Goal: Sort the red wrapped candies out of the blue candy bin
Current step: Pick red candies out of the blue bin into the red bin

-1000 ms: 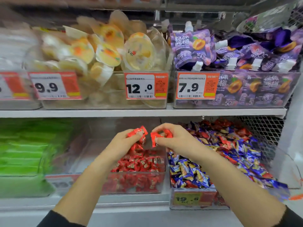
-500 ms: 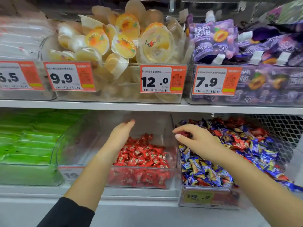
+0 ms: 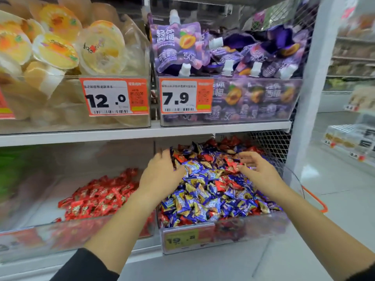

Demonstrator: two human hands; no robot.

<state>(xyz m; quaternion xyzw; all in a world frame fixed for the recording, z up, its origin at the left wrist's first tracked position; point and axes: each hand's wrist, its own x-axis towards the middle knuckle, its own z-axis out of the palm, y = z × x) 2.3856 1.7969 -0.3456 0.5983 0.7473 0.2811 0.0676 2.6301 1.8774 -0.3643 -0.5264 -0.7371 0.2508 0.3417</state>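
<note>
- Two hands are over the blue candy bin (image 3: 243, 230), neither holding anything that can be seen: the left hand (image 3: 160, 175) hangs over the bin's back-left corner with fingers loosely extended toward the heap, and the right hand (image 3: 261, 173) is over the right side with fingers spread and slightly curled, tips just above the wrappers.
- Between the hands, near the middle of the bin, red wrapped candies (image 3: 230, 165) lie mixed among the blue candies (image 3: 194, 201); the nearest red ones sit just beside the right fingertips.
- More red wrappers show along the bin's back edge, and a few peek out low at its front wall, so much sorting looks left to do.
- To the left, the neighbouring clear bin (image 3: 60, 236) carries a heap of red candies (image 3: 101, 195) gathered toward its right side. It reads as the place for sorted pieces, though how many of them came out of the blue bin cannot be told.
- My judgement: the job is partway at most; the mixed heap is deep, and red pieces buried beneath cannot be counted.
- Above, on the upper shelf, stand bins of jelly cups (image 3: 60, 47) and purple pouches (image 3: 178, 43), with price tags (image 3: 114, 96) on their front walls.
</note>
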